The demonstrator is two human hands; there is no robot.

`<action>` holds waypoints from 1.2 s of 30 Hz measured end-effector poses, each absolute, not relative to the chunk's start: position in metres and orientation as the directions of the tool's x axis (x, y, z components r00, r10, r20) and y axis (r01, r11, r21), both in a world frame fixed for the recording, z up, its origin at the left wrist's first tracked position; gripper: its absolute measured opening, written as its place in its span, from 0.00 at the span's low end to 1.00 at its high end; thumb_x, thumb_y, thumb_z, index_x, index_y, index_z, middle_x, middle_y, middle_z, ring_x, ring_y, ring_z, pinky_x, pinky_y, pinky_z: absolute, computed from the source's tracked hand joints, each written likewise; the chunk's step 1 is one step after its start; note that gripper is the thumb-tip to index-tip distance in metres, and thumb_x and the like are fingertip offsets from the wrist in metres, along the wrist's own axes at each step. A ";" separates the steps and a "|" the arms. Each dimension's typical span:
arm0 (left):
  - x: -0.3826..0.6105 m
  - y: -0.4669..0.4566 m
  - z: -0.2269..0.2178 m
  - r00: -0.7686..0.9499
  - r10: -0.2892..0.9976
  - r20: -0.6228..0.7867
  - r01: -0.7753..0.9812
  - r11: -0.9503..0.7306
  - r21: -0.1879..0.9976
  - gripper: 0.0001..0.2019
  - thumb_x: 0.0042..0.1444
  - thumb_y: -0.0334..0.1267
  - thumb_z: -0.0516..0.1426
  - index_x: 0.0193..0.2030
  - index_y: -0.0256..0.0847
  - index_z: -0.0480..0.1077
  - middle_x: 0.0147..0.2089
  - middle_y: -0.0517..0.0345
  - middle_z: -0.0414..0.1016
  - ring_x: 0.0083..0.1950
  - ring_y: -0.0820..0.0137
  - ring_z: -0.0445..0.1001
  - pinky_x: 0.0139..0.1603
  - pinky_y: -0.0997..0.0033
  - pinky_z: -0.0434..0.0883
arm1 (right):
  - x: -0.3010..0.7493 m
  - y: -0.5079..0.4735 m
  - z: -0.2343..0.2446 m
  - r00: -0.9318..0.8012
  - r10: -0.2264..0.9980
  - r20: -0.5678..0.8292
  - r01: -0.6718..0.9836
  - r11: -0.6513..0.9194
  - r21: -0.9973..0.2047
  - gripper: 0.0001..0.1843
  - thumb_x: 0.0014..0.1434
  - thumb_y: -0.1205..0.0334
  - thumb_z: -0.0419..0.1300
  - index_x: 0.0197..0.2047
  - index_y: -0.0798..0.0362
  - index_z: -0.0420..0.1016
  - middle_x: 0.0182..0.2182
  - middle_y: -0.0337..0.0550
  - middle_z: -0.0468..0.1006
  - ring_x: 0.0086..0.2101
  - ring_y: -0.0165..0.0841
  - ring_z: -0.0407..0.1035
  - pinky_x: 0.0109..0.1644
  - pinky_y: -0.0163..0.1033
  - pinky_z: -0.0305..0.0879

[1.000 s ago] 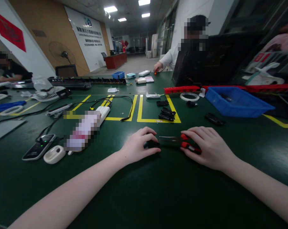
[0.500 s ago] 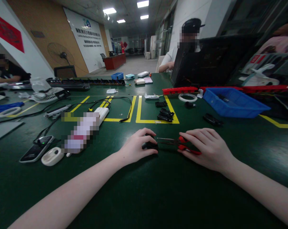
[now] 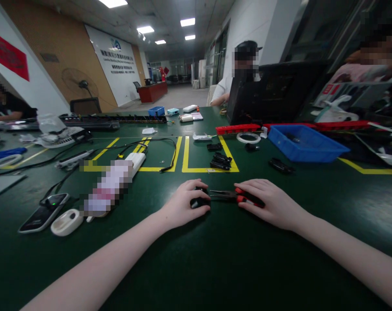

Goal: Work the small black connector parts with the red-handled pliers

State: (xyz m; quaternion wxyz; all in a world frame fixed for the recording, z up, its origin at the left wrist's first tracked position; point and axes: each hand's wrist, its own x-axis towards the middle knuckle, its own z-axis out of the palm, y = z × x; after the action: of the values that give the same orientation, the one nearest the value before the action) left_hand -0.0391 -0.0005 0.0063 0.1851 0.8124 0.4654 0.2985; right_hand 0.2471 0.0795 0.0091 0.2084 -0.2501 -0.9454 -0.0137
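My left hand [image 3: 187, 202] is closed round a small black plastic part [image 3: 199, 198], which its fingers partly cover. Facing it, my right hand [image 3: 269, 201] grips the red handles of long-nose pliers [image 3: 228, 196]. The pliers' thin jaws point left, and their tips are close to the black part; whether they touch it I cannot tell. Beyond my hands, several similar black parts [image 3: 221, 160] lie in and around a yellow taped frame [image 3: 186, 153] on the green table [image 3: 196, 268]. Another black part [image 3: 281, 166] lies farther right.
A blue tray [image 3: 307, 149] stands at the right, near a white ring of tape [image 3: 248, 138] and a long red strip [image 3: 237, 129]. To the left are a phone [image 3: 106, 190], a black device [image 3: 45, 214], a white oval case [image 3: 67, 222] and cables. A person sits across the table.
The pliers' handles have come closer together in my right hand, and the jaws look narrower. My left hand still holds the black part. The whole view has shifted slightly.
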 end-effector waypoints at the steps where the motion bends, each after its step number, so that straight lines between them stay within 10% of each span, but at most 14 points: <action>1: -0.039 -0.001 0.006 0.387 0.871 0.304 0.644 -0.491 0.587 0.10 0.57 0.36 0.63 0.46 0.42 0.76 0.59 0.50 0.70 0.68 0.55 0.62 0.68 0.46 0.62 | 0.247 0.079 0.009 -0.786 0.477 0.393 0.484 0.870 -0.089 0.22 0.65 0.51 0.55 0.58 0.53 0.72 0.49 0.52 0.79 0.49 0.43 0.73 0.50 0.51 0.70; 20: -0.039 0.000 0.011 0.399 0.884 0.244 0.607 -0.454 0.652 0.09 0.55 0.37 0.65 0.43 0.43 0.73 0.62 0.49 0.65 0.69 0.54 0.60 0.72 0.35 0.46 | 0.261 0.088 0.002 -0.677 0.648 0.350 0.690 0.724 -0.005 0.32 0.63 0.39 0.54 0.59 0.56 0.70 0.48 0.55 0.75 0.41 0.43 0.74 0.41 0.47 0.74; 29: -0.037 0.000 0.005 0.235 0.947 0.217 0.661 -0.320 0.679 0.37 0.50 0.47 0.67 0.65 0.46 0.60 0.71 0.45 0.52 0.70 0.49 0.57 0.66 0.43 0.62 | 0.262 0.085 0.004 -0.655 0.620 0.432 0.683 0.730 -0.011 0.25 0.60 0.41 0.58 0.49 0.53 0.73 0.43 0.51 0.75 0.35 0.40 0.73 0.35 0.45 0.70; 36: -0.035 0.000 0.004 0.113 0.965 0.236 0.794 -0.230 0.563 0.45 0.46 0.57 0.67 0.67 0.45 0.55 0.58 0.46 0.64 0.60 0.47 0.63 0.60 0.38 0.61 | 0.267 0.097 0.005 -0.655 0.495 0.571 0.597 0.802 -0.012 0.21 0.60 0.48 0.60 0.50 0.53 0.71 0.43 0.52 0.76 0.40 0.43 0.73 0.41 0.47 0.71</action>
State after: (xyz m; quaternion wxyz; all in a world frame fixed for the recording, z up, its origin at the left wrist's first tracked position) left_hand -0.0345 -0.0001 0.0044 0.1502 0.7306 0.6020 0.2850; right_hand 0.2665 0.0969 0.0050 0.2858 -0.3016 -0.9053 -0.0884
